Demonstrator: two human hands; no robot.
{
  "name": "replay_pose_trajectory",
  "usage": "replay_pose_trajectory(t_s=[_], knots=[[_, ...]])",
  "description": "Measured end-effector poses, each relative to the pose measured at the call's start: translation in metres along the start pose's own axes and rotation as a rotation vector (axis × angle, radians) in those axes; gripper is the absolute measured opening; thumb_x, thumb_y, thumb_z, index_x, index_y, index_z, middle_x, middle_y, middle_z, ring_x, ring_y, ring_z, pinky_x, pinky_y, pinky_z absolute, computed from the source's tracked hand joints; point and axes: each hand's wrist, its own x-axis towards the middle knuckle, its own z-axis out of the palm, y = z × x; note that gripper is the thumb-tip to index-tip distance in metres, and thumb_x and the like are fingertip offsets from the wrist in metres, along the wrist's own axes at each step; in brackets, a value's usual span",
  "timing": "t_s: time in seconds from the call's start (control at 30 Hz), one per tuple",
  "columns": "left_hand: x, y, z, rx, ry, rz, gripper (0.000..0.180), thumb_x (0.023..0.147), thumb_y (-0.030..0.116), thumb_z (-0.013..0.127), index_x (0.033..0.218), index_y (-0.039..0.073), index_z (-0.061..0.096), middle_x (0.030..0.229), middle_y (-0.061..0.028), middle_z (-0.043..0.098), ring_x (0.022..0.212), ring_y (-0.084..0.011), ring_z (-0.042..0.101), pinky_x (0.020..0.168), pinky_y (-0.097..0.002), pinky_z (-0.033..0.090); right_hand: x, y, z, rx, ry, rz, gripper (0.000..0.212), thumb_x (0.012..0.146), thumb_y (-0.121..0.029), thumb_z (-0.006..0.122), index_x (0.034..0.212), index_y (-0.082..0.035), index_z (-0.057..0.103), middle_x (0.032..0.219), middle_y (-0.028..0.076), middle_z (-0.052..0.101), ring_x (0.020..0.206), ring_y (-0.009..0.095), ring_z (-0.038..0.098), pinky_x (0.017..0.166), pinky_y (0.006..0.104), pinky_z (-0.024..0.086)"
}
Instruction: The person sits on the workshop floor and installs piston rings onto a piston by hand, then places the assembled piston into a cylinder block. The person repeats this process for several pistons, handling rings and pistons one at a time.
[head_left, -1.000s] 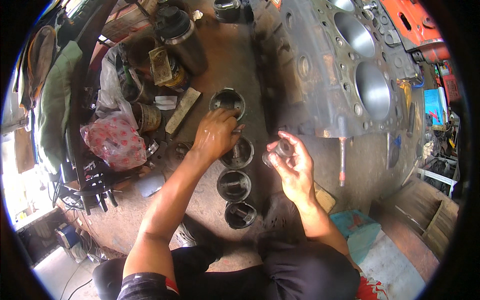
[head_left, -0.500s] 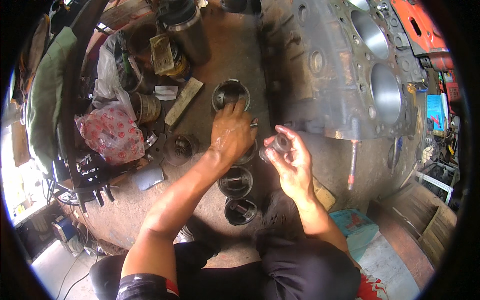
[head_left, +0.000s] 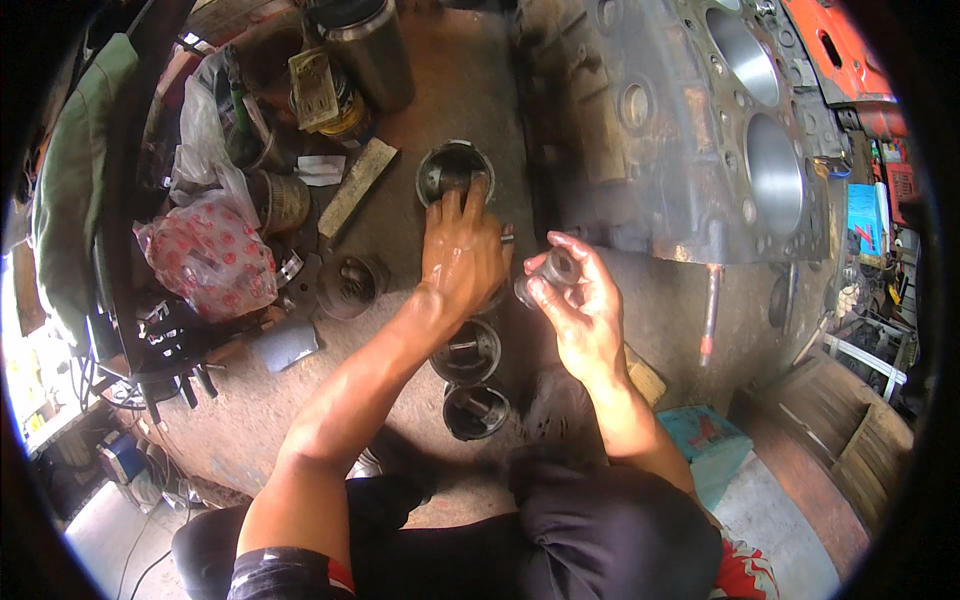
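My left hand (head_left: 462, 245) reaches over the far piston (head_left: 428, 180), its fingertips dipping inside the hollow skirt. A small dark metal end sticks out beside the thumb; the rest of it is covered by the hand. Slightly to the right, my right hand (head_left: 588, 310) grips a short, thick hollow metal cylinder, apparently a piston pin (head_left: 561, 266), between thumb and fingers. Nearer to me, two more pistons, a middle one (head_left: 467, 376) and a near one (head_left: 476, 432), lie with their hollow sides up and a pin across each. Another piston is mostly hidden under my left hand.
A large engine block (head_left: 670, 180) with smooth cylinder bores fills the far right. Leftward are a wooden strip (head_left: 358, 188), a round metal cup (head_left: 350, 287), a patterned plastic bag (head_left: 205, 260) and a steel canister (head_left: 375, 65). A teal box (head_left: 705, 450) sits near my right knee.
The view has shifted a little, so the pistons and bench items appear slightly higher and further left. Both hands keep nearly the same poses, with the pin still in my right hand.
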Motion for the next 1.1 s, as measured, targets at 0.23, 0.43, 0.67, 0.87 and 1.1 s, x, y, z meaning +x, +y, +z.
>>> replay_pose_trajectory(t_s=[0.23, 0.43, 0.67, 0.87, 1.1], knots=[[0.021, -0.009, -0.004, 0.034, -0.043, -0.020, 0.034, 0.080, 0.030, 0.072, 0.089, -0.002, 0.076, 0.132, -0.0236, 0.060, 0.117, -0.0376, 0.054, 0.096, -0.0470, 0.047, 0.004, -0.002, 0.001, -0.009, -0.007, -0.036, 0.047, 0.095, 0.000, 0.068, 0.138, 0.000, 0.048, 0.114, 0.010, 0.065, 0.105, 0.015, 0.063, 0.093, 0.0296, 0.054], [0.021, -0.033, -0.030, -0.273, -0.069, -0.184, 0.036, 0.084, 0.026, 0.065, 0.095, -0.007, 0.069, 0.119, -0.0285, 0.062, 0.112, -0.0425, 0.056, 0.097, -0.0498, 0.048, -0.001, -0.003, -0.004, 0.026, 0.020, -0.008, 0.047, 0.095, 0.000, 0.067, 0.138, 0.000, 0.048, 0.114, 0.010, 0.065, 0.103, 0.014, 0.063, 0.091, 0.0291, 0.054], [0.037, -0.069, -0.037, -0.568, -0.033, -0.303, 0.033, 0.101, 0.021, 0.051, 0.116, -0.006, 0.062, 0.123, -0.0271, 0.058, 0.117, -0.0445, 0.054, 0.098, -0.0464, 0.044, 0.006, 0.000, -0.005, 0.005, 0.019, -0.024, 0.047, 0.095, 0.001, 0.068, 0.137, 0.001, 0.048, 0.113, 0.010, 0.066, 0.101, 0.014, 0.063, 0.090, 0.0287, 0.054], [0.053, -0.069, -0.010, -0.958, 0.046, -0.346, 0.037, 0.098, 0.020, 0.066, 0.129, 0.000, 0.066, 0.111, -0.0111, 0.073, 0.100, -0.0154, 0.068, 0.089, -0.0275, 0.051, 0.006, 0.000, -0.001, 0.038, 0.000, -0.017, 0.047, 0.095, 0.000, 0.068, 0.138, 0.000, 0.048, 0.114, 0.010, 0.065, 0.102, 0.013, 0.062, 0.091, 0.0286, 0.053], [0.054, -0.072, 0.000, -1.052, 0.027, -0.453, 0.031, 0.096, 0.012, 0.069, 0.125, 0.000, 0.069, 0.105, -0.0071, 0.074, 0.093, -0.0108, 0.068, 0.081, -0.0251, 0.053, 0.006, 0.003, -0.004, 0.022, 0.012, -0.019, 0.047, 0.095, 0.000, 0.067, 0.138, 0.000, 0.048, 0.114, 0.011, 0.065, 0.102, 0.014, 0.063, 0.091, 0.0290, 0.053]])
